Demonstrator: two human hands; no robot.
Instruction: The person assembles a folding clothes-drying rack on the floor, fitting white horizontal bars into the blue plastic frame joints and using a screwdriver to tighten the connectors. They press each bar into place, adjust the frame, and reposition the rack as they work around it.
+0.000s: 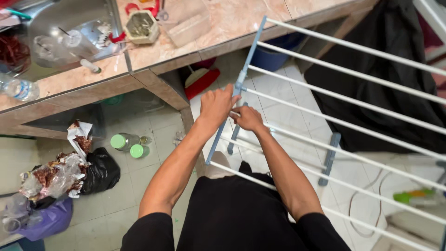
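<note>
Tiled kitchen floor [139, 186] below; left hand [217, 106] wrapped tight round the drying rack [325, 116] side bar, right hand [248, 118] just beside it pinching a white rail. I'd keep both grips close, rails fan away beyond

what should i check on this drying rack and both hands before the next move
1. Left hand gripping the blue side bar: ok.
2. Right hand on a white rod: ok, grip strength cannot tell.
3. Drying rack rods bare: ok.
4. Counter edge close to the rack's top corner: not ok.
5. Floor beneath: black cloth and cable lying there, not ok.
</note>
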